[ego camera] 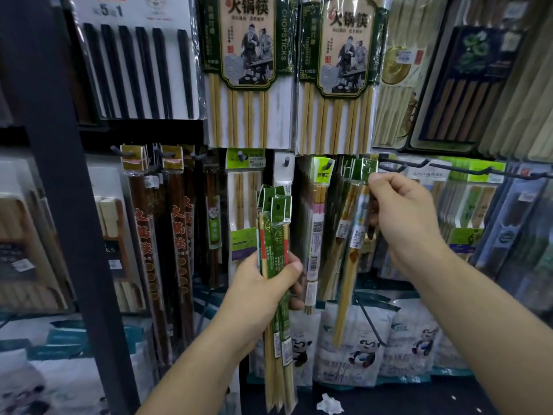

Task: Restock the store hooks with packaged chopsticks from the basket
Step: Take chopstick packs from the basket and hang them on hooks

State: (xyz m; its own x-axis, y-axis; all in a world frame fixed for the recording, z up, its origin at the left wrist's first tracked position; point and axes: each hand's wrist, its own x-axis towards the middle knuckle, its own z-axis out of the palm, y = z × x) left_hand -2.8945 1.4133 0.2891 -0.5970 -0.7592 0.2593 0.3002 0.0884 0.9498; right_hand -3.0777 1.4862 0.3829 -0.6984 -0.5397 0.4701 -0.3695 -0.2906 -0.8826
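Left hand (254, 290) grips green chopstick packs (276, 223); right hand (402, 218) pinches a hanging pack (356, 226)

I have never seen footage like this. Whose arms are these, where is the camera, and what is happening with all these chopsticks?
There is no machine here. These are a person's two bare arms, filmed by one wide-angle camera worn on the head, which looks forward and down at the hands. In front is a shop wall of hooks hung with packaged chopsticks.

The left hand grips a bundle of green-labelled packs, held upright. The right hand is raised, and its fingers pinch the green top of a single pack up by the black hooks. Whether that pack already hangs on a hook, I cannot tell.

Above hang large bamboo packs, and low down are panda-printed bags. The basket is not in view.
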